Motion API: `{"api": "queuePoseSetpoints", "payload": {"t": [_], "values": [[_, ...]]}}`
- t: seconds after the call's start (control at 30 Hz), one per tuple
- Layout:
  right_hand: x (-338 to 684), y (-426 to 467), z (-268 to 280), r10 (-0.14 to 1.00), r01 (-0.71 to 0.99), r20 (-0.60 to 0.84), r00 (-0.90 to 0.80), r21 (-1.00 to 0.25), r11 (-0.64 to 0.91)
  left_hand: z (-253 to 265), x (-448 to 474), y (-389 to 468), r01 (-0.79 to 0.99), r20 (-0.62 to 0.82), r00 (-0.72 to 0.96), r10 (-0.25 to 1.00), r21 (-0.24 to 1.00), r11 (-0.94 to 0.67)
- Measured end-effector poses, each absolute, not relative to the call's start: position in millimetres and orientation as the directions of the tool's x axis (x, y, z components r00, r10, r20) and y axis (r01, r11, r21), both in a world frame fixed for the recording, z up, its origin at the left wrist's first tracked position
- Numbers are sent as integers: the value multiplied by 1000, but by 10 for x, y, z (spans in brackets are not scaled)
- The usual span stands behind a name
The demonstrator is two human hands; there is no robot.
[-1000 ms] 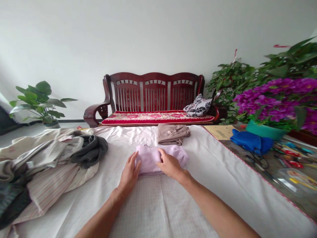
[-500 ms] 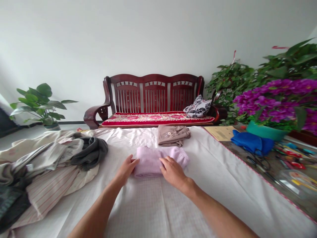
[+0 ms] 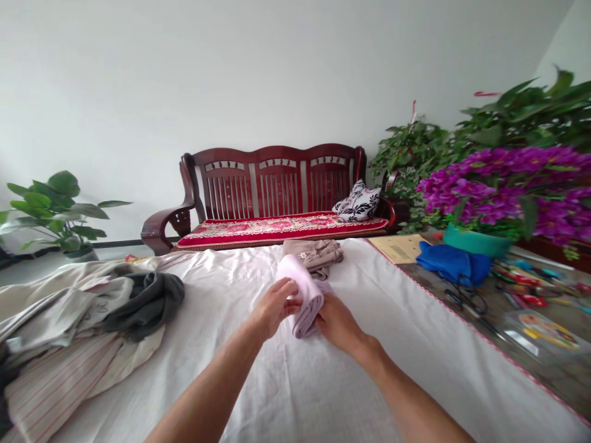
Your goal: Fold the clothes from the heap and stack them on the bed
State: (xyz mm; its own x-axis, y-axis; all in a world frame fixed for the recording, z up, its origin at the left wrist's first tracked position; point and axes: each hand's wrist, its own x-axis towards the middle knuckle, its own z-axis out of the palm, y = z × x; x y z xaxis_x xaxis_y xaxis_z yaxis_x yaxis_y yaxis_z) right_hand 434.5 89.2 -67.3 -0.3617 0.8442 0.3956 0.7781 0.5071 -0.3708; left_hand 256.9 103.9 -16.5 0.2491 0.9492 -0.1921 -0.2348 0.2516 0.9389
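Between my hands a lilac garment (image 3: 301, 300), folded into a thick, layered bundle, stands tilted on its edge above the white cloth. My left hand (image 3: 276, 306) grips its left face, fingers bent against the fabric. On the other side, my right hand (image 3: 339, 323) holds the lower right part, with its fingertips partly hidden behind the layers. Just beyond the bundle lies a folded brown garment (image 3: 318, 253) with a small flower detail.
Rumpled clothes (image 3: 83, 314), grey, cream and striped, are heaped at the left. The white tablecloth (image 3: 369, 295) covers the middle. On the right are a blue cloth (image 3: 455, 263), scissors (image 3: 466, 301), a clear plastic box (image 3: 545, 332) and purple flowers (image 3: 508, 187). Behind stands a wooden bench (image 3: 277, 184).
The lilac garment has gone from lying flat to being folded over and tipped up on edge. Both hands have closed in on it, and the view has turned slightly right.
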Motion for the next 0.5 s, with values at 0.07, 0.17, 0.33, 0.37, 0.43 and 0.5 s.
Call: {"api": "queuePoseSetpoints", "payload": {"t": [0.07,0.17,0.33,0.37,0.43,0.5], "values": [[4535,959,-659,910,804,376,-174,-479,352,-254,2729,1059,-64,-220,265,939,967,245],[4754,1022,-661,939,800,335,84,-585,137,-441,2852,1102,204,-224,296,929,965,168],[4870,1052,-693,923,617,343,175,-769,169,-685,2794,1157,522,16,213,977,843,-128],[4879,1061,-713,937,607,323,131,-773,182,-721,2771,1159,571,69,214,974,800,-183],[4903,1091,-770,963,627,264,48,-759,177,-786,2733,1162,612,127,224,966,753,-241],[4931,1130,-836,968,668,250,35,-726,163,-835,2711,1175,587,170,159,973,776,-232]]}}
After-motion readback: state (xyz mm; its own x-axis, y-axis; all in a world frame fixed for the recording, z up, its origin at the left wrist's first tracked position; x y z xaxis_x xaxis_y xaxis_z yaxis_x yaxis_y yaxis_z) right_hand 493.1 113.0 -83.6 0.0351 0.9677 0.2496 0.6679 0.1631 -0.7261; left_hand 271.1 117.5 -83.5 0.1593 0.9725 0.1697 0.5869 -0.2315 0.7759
